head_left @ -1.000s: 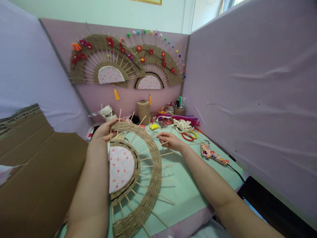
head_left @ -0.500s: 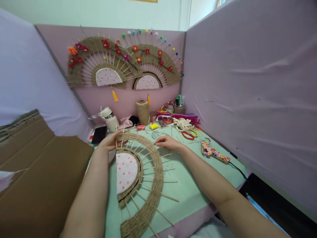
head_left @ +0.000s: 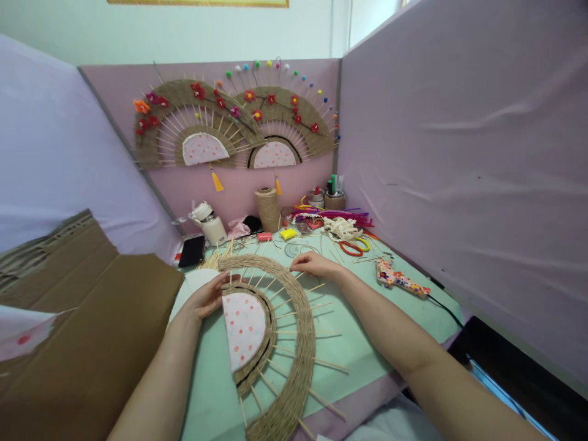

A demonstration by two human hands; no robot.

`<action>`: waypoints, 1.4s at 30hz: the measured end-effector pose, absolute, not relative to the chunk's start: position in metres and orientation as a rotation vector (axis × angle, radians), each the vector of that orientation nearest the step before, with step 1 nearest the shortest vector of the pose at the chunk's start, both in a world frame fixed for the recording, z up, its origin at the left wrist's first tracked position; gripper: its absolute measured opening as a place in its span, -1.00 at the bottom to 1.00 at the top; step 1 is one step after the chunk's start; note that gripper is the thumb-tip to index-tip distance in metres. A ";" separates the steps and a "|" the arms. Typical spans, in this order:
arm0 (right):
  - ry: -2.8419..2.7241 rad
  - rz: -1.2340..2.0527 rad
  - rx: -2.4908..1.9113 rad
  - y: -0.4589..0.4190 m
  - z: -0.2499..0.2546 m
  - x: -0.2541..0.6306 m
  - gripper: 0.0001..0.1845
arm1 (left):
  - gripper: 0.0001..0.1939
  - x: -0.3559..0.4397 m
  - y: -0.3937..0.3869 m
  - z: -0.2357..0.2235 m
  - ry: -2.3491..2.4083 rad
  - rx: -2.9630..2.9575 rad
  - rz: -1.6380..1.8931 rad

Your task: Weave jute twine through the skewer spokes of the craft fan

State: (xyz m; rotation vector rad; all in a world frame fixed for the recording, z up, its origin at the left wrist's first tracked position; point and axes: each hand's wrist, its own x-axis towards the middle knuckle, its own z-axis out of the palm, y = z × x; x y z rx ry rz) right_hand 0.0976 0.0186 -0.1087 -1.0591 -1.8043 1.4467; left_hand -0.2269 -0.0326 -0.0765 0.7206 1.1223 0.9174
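A half-round fan (head_left: 305, 331) of woven twine on thin wooden sticks stands tilted over the table, its straight side to the left. Its inner half-disc (head_left: 245, 327) is white cloth with pink dots, edged with twine and a black line. My left hand (head_left: 212, 295) grips the fan by the straight side near the upper corner of the half-disc, some fingers hidden behind it. At the fan's upper right outer edge, my right hand (head_left: 315, 264) is closed in a pinch near the stick ends. What lies between those fingertips is too small to make out.
Cardboard (head_left: 105, 324) rises at the left. Toward the back are a phone (head_left: 192, 252), white bottle (head_left: 212, 226), twine spool (head_left: 267, 209), red-handled scissors (head_left: 351, 248) and loose sticks. A flowered glue gun (head_left: 399, 278) lies right. Two finished fans (head_left: 285, 110) hang on the partition.
The fan has shifted slightly right and down in view. My left hand has slid lower along its straight side, while my right hand keeps its pinch at the outer edge.
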 end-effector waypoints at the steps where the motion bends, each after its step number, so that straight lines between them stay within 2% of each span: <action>1: -1.803 1.448 -1.062 0.019 -0.108 0.098 -0.62 | -0.78 -0.225 -0.037 -0.078 1.093 0.707 0.926; 8: -1.789 1.470 -1.066 0.016 -0.103 0.102 -0.64 | -0.49 -0.206 -0.066 -0.081 0.994 0.793 0.968; 13: -1.783 1.448 -1.016 0.011 -0.094 0.106 -0.66 | -0.65 -0.197 -0.065 -0.082 1.110 0.773 1.059; 17: -1.781 1.286 -1.019 0.009 -0.089 0.108 -0.63 | -0.72 -0.198 -0.064 -0.075 1.143 0.736 1.180; 23: -1.744 0.910 -1.039 0.014 -0.093 0.104 -0.64 | -0.67 -0.204 -0.063 -0.071 1.121 0.736 1.209; 29: -1.681 0.755 -1.019 0.011 -0.091 0.102 -0.74 | -0.59 -0.214 -0.061 -0.073 1.090 0.752 1.241; 34: -1.682 0.870 -0.988 0.009 -0.089 0.099 -0.70 | -0.58 -0.219 -0.058 -0.073 1.110 0.701 1.291; 40: -1.582 1.307 -0.931 0.011 -0.092 0.099 -0.65 | -0.82 -0.223 -0.054 -0.076 1.129 0.636 1.298; 42: -1.462 1.472 -0.902 0.015 -0.095 0.098 -0.59 | -0.84 -0.224 -0.052 -0.078 1.144 0.589 1.281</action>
